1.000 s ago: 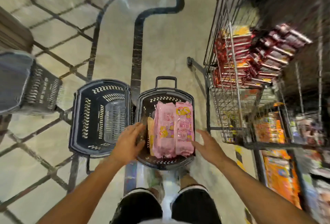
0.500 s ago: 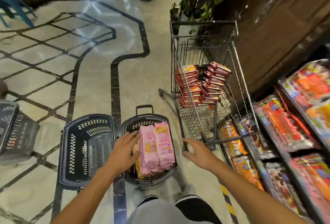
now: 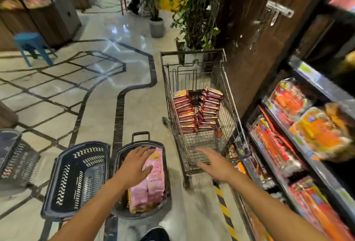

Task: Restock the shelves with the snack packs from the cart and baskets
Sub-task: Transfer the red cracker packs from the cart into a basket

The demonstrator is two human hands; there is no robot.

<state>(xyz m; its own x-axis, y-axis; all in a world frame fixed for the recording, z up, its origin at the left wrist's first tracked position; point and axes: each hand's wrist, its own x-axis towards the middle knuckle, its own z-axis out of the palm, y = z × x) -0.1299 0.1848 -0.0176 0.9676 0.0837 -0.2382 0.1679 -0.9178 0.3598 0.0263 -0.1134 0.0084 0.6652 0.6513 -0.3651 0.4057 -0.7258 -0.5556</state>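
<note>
Left hand (image 3: 135, 165), fingers spread flat, rests on the pink packs (image 3: 153, 179) standing in the basket (image 3: 141, 211), while right hand (image 3: 215, 163), fingers extended and holding nothing, hovers beside the cart (image 3: 192, 94).

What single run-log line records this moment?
left hand: open, on pink snack packs in dark plastic basket | right hand: open, empty, before wire cart | red packs: in cart

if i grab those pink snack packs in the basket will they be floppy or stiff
Probably floppy: the pink snack packs look like thin, crinkled plastic wrap. The glossy film may be slippery, so the left hand resting on them should grip from the sides. Likely light for their size.
</note>
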